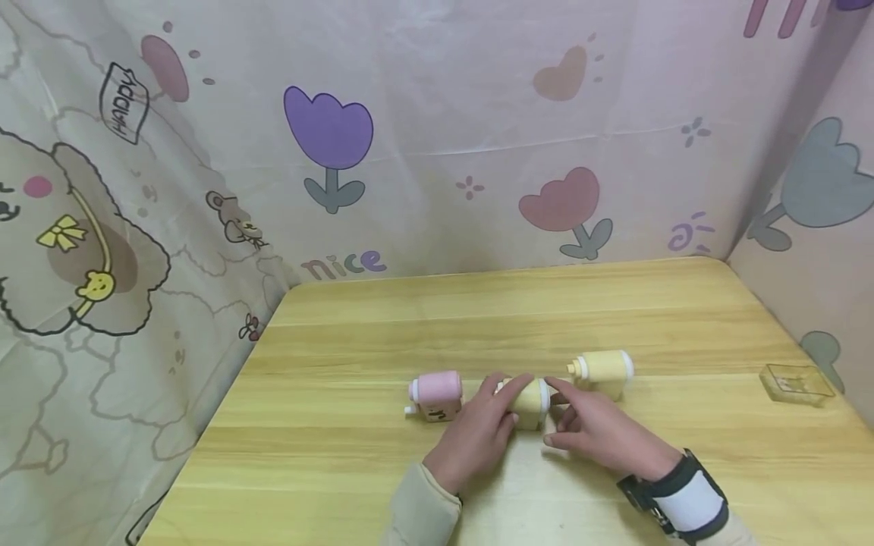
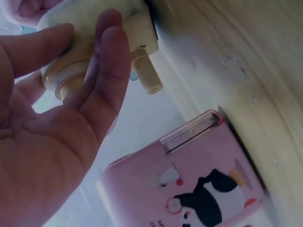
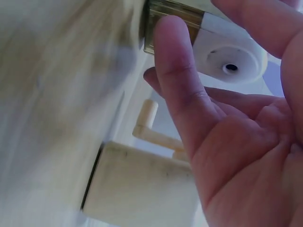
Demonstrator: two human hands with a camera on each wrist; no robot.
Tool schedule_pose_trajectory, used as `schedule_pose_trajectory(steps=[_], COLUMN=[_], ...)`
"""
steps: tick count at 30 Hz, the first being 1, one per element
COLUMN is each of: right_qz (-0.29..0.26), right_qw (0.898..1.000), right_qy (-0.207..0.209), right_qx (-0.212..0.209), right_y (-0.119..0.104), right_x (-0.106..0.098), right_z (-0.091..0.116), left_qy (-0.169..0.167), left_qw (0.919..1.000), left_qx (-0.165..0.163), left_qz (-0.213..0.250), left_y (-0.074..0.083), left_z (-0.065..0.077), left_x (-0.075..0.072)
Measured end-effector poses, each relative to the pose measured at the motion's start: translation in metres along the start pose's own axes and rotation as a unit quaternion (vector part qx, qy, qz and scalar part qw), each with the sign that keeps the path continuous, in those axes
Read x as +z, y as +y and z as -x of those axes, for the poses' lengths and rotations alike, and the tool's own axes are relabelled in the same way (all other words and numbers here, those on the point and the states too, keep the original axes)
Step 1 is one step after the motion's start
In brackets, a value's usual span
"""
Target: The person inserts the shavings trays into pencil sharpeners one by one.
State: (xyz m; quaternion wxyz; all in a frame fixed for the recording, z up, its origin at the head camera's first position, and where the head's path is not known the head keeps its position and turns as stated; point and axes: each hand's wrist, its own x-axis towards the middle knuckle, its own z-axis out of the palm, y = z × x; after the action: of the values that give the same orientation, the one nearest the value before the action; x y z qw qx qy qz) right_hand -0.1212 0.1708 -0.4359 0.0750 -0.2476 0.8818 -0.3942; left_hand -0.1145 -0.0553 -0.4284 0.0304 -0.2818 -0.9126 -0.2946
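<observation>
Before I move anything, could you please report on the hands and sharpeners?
Left hand grips middle yellow sharpener. Right hand at its right end, contact unclear. Pink sharpener close by left hand; other yellow sharpener just beyond right hand.

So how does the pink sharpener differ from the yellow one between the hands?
Colour: the pink sharpener has a pink body, the yellow sharpener a pale yellow one.
Contact: the left hand grips the yellow sharpener; neither hand holds the pink sharpener.
Handle: the pink sharpener's is white, while the yellow sharpener's looks yellowish in the left wrist view.
Both have a rounded top with white trim.
</observation>
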Motion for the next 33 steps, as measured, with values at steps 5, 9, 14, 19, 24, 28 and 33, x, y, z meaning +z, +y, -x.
schedule_pose_trajectory(steps=[5,9,14,19,24,28,33], right_qz=[-0.001,0.01,0.02,0.02,0.017,0.013,0.001], right_qw=[1.0,1.0,0.999,0.999,0.999,0.999,0.998], right_qy=[-0.002,-0.011,-0.029,-0.041,-0.048,-0.052,-0.066], right_qx=[0.008,0.001,-0.009,-0.015,-0.012,-0.01,-0.024], right_y=[0.002,0.004,0.005,0.006,0.007,0.008,0.01], right_x=[-0.005,-0.007,-0.008,-0.008,-0.008,-0.007,-0.009], right_z=[0.0,0.001,0.002,0.003,0.004,0.005,0.008], left_qy=[0.0,-0.005,-0.021,-0.026,-0.023,-0.018,0.016], left_qw=[1.0,0.9999,0.9994,0.9991,0.9988,0.9978,0.9976], left_qx=[-0.005,-0.014,-0.026,-0.031,-0.04,-0.063,-0.067], left_qz=[-0.002,-0.003,0.003,0.012,0.015,0.008,0.009], left_y=[-0.005,-0.008,-0.009,-0.01,-0.011,-0.008,0.005], left_z=[-0.01,-0.018,-0.024,-0.026,-0.026,-0.021,-0.006], left_x=[0.0,-0.003,-0.005,-0.003,0.002,0.003,-0.003])
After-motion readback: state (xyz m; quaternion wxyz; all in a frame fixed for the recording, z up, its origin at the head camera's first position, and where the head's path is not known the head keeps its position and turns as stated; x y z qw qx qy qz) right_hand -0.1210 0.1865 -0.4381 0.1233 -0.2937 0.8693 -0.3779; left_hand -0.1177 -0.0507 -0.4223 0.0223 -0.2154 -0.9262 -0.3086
